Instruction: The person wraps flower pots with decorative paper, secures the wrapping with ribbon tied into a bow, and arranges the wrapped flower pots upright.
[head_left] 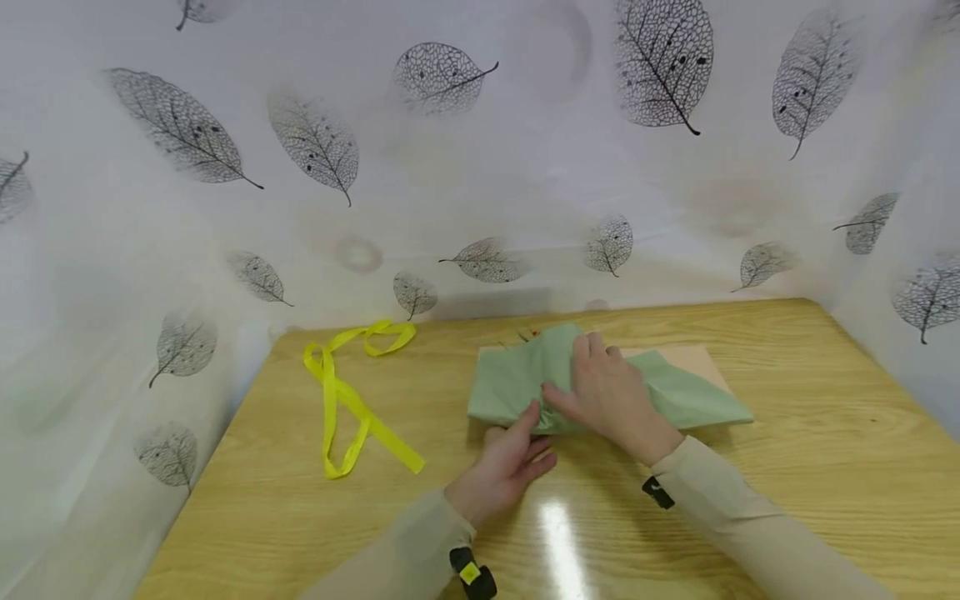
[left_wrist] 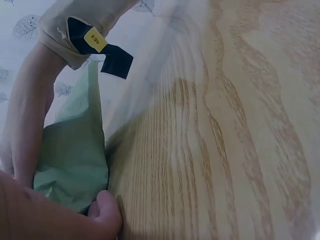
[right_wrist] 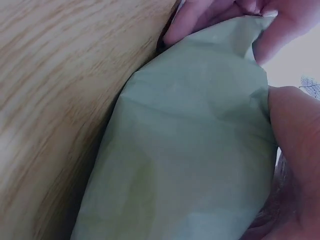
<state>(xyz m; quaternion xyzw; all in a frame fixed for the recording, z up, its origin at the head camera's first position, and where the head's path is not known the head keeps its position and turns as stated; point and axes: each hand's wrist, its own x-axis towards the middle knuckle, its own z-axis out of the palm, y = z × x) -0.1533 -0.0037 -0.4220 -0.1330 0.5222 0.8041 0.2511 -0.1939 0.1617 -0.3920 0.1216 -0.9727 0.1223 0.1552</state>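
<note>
Pale green wrapping paper (head_left: 506,379) is folded and creased over the middle of the wooden table. At its front edge my left hand (head_left: 502,471) pinches the paper, thumb on top and other fingers lower down. My right hand (head_left: 611,396) holds the paper from above, its fingers over the raised fold and its thumb pointing left. The right wrist view shows the green paper (right_wrist: 190,135) up close, with the left fingers at its gathered corner. A peach-coloured sheet (head_left: 693,361) shows behind the paper. Thin stems with a small red bit (head_left: 534,333) poke out at the back; whatever else is inside is hidden.
A long yellow ribbon (head_left: 328,375) lies in loose loops on the left of the wooden table (head_left: 825,450). A whitish curtain with a grey leaf print (head_left: 480,183) hangs behind the table and along both sides. Black bands sit on both sleeves.
</note>
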